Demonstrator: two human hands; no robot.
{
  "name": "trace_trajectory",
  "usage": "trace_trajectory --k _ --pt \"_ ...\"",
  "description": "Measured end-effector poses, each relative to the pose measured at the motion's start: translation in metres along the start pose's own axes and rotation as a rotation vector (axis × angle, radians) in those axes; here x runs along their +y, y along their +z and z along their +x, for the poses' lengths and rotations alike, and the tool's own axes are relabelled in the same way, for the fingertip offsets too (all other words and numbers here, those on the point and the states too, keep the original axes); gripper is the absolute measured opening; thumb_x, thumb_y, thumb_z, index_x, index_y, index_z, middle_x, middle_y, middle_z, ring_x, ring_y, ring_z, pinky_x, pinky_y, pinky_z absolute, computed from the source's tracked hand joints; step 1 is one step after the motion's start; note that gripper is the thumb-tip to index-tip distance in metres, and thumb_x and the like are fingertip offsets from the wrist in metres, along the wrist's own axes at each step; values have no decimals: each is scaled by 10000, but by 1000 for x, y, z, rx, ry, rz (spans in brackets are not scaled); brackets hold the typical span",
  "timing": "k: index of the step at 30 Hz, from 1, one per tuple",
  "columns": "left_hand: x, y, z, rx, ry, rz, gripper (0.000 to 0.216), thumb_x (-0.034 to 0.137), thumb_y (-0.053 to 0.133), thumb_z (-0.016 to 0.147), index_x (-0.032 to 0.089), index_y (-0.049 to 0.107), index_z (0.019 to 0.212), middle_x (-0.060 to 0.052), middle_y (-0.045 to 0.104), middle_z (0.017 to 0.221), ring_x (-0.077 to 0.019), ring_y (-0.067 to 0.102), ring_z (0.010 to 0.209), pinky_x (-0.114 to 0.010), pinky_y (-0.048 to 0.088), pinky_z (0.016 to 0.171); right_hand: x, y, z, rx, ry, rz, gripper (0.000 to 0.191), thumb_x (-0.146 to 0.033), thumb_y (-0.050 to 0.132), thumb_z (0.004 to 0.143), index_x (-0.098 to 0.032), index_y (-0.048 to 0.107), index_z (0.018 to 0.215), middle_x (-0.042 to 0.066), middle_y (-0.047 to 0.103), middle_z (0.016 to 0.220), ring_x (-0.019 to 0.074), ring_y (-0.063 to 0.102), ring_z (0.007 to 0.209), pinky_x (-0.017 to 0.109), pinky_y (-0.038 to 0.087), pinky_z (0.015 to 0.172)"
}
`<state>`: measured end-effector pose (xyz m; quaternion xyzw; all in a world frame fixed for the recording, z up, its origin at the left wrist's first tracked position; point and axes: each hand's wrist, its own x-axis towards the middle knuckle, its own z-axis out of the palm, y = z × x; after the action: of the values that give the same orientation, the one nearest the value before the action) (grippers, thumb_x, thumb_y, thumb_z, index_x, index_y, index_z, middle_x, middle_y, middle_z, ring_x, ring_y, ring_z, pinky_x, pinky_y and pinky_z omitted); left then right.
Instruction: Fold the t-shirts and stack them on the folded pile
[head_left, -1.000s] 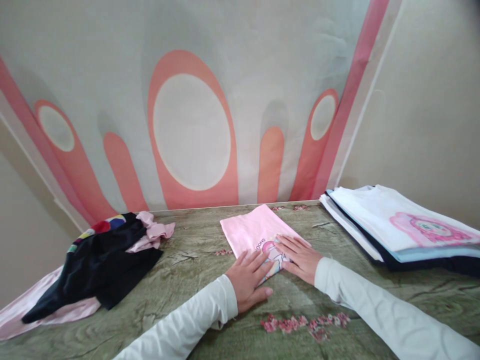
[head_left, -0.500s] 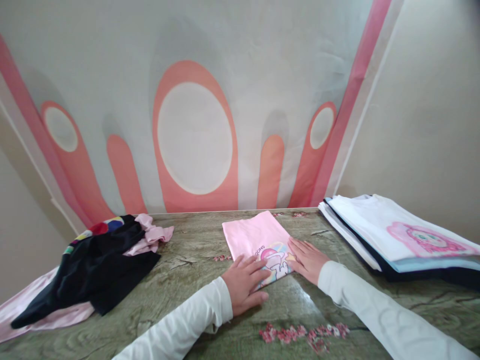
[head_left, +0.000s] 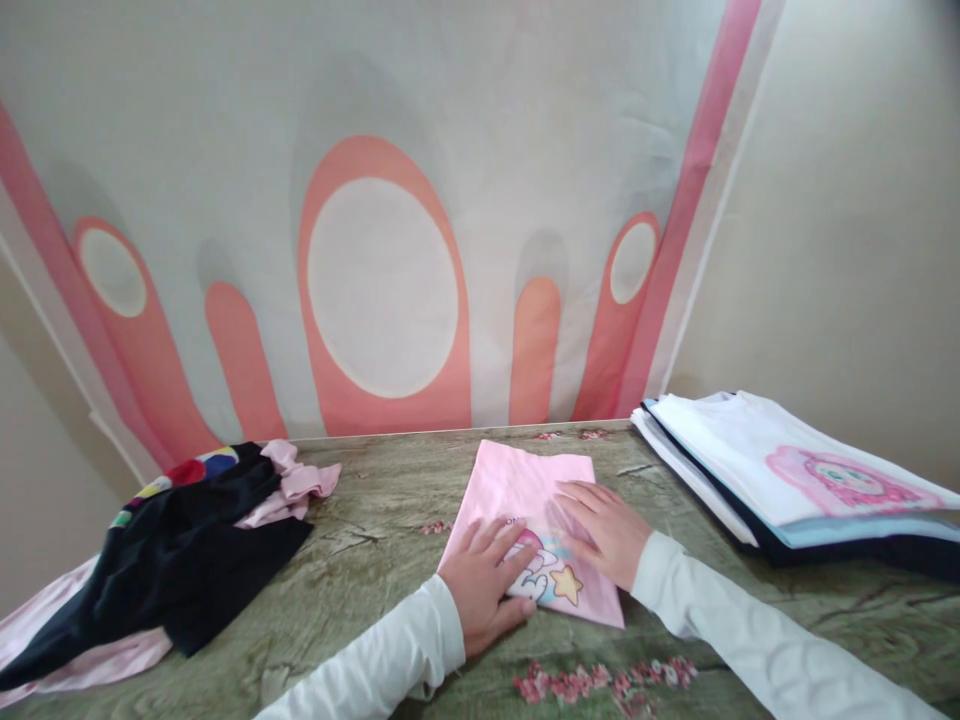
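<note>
A folded pink T-shirt point(head_left: 525, 490) with a cartoon print lies flat on the green patterned table point(head_left: 375, 560) in front of me. My left hand point(head_left: 480, 590) rests flat on its near left corner, fingers spread. On the shirt's right half my right hand point(head_left: 604, 530) presses down, fingers stretched out and open. Both arms wear white long sleeves.
A stack of folded shirts point(head_left: 787, 480), a white one with a pink print on top, sits at the right. At the left lies a heap of unfolded clothes point(head_left: 172, 540), black and pink. A wall hanging with orange ovals point(head_left: 382, 290) rises behind the table.
The pink shirt has been turned clockwise and slid nearer to me under both hands, so more of its print shows. The piles have not moved.
</note>
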<state>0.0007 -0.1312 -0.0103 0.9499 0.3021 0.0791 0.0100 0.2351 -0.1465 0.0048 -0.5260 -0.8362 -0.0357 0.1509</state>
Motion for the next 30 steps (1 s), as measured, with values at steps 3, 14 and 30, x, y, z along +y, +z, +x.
trace_trajectory --k 3,14,30 --pt "3 5 -2 -13 -16 23 615 627 291 803 295 318 1320 -48 293 1396 -311 209 1270 -540 162 1005 12 25 7 -63 -126 67 555 -469 380 829 -167 399 1294 62 339 1380 221 266 1263 384 229 1024" --pt "0 -1 -1 -42 -14 -15 610 634 281 804 320 296 1327 -32 299 1395 -316 207 1271 -557 167 995 95 59 46 -128 229 2 577 -515 243 858 -226 270 1357 31 238 1422 204 209 1297 434 169 1041" --pt "-87 19 112 -89 -102 -13 533 515 272 864 250 311 1324 -69 261 1411 -239 203 1294 -485 171 1016 106 68 47 -110 242 -9 583 -516 215 859 -219 258 1360 40 295 1401 193 249 1280 438 180 1034"
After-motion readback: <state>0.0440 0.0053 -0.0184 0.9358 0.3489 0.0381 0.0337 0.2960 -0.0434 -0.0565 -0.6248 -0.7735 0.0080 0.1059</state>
